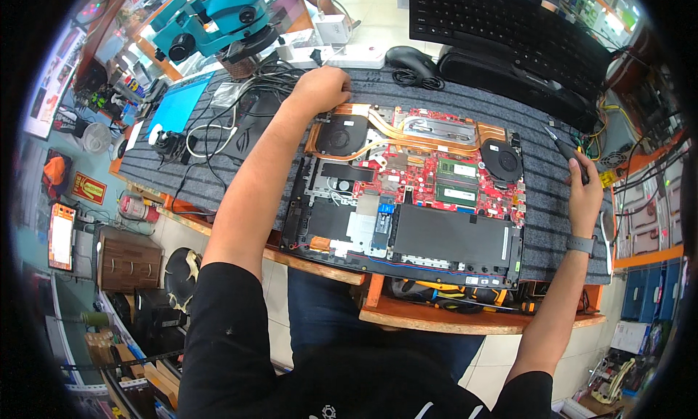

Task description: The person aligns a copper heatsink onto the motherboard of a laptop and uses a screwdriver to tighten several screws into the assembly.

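Observation:
An opened laptop (342, 182) lies in front of me with its inside up: a red circuit board (429, 173), copper heat pipes (400, 139), a left fan (343, 135), a right fan (502, 159) and a flat black battery (451, 236). My left hand (320, 92) is at its far left corner, just beyond the left fan, fingers curled in; what they hold, if anything, is hidden. Right of the laptop, my right hand (585, 193) is closed around a slim black-handled tool (568, 148) with a pointed silver tip, which points away from me. Its exact kind is unclear.
A teal microscope (218, 22) and tangled black cables (269, 81) are at the far left. Behind the laptop are a mouse (414, 64) and a black keyboard (509, 37). An open drawer (407, 317) with tools juts out below the table's near edge.

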Motion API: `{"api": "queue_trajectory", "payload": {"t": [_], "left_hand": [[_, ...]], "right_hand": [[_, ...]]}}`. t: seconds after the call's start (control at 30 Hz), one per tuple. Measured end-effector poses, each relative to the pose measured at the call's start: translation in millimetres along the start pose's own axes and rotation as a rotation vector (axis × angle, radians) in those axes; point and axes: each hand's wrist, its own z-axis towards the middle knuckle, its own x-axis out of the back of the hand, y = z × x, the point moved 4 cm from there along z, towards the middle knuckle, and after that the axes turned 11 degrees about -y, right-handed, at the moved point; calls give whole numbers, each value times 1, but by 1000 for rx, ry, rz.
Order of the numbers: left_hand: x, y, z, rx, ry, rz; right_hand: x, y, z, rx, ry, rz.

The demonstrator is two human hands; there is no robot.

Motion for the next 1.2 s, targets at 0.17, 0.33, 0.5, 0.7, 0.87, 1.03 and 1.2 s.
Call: {"api": "queue_trajectory", "payload": {"t": [0.17,0.33,0.5,0.7,0.87,1.03,1.2], "left_hand": [[0,5,3,-7,7,14],[-3,-2,4,25,16,-21],[5,-2,0,40,44,-95],[27,2,-30,-34,302,-458],[27,8,-70,-218,333,-1271],[21,17,-100,-392,239,-1587],[20,32,-115,-546,189,-1774]], "right_hand": [[2,-1,0,0,13,-10],[3,-3,-1,2,12,-9],[3,-3,-1,19,43,8],[9,-22,-6,22,82,114],[-4,-81,-18,155,-9,348],[-46,-178,-35,298,-280,562],[-79,-232,-35,366,-407,606]]}}
